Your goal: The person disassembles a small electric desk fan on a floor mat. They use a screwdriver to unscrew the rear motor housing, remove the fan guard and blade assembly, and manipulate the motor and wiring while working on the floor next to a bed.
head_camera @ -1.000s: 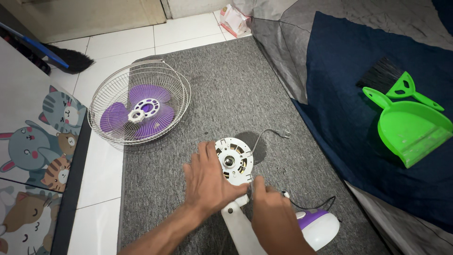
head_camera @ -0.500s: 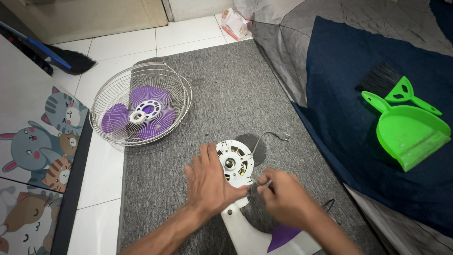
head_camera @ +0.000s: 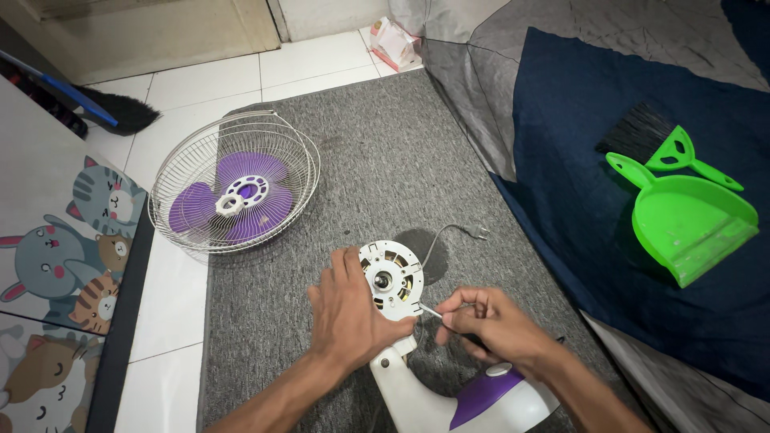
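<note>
The motor housing is smooth white plastic with a bare metal hub; the fan stand is glossy white and purple plastic; the carpet is rough grey pile; the fan guard is shiny wire; the dustpan is glossy green plastic

A round wire fan guard holding purple plastic blades lies on white tiles; a bright green plastic dustpan and black-bristled brush rest on dark blue cloth.
</note>
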Available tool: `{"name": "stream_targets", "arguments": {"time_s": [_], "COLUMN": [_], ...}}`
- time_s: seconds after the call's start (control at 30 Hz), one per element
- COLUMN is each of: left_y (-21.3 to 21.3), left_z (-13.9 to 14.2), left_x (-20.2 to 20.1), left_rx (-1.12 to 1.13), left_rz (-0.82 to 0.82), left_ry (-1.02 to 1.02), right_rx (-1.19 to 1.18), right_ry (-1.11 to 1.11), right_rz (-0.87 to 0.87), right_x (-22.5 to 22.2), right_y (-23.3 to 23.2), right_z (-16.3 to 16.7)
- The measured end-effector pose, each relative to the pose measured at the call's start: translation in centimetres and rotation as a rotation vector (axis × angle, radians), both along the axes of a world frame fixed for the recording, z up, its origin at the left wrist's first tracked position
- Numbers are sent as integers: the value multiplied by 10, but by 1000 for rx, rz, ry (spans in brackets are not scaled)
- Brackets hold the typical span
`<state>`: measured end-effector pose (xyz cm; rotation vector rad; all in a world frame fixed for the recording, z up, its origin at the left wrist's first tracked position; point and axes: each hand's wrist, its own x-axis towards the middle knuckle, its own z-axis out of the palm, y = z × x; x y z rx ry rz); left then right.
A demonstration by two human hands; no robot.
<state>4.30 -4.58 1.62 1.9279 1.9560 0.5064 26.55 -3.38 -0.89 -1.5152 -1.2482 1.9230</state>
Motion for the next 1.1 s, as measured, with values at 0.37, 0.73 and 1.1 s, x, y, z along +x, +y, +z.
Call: {"name": "stream_targets", "arguments": {"time_s": [0.37,0.73,1.1], "left_y": [0,-1,-1], "left_z": [1,2,0], "left_x": [0,0,-2], "left_rx": [-9,-31,20], "left_rz": [14,10,5], "left_ry": [-2,-8,-14], "right_rx": [180,600,486], "right_ry": [90,51,-287], "right_rz": [22,-101,-203], "right_x": [-5,-15,-33], "right_y": [2,-20,-20], "right_z": [-45,-73,-60]}}
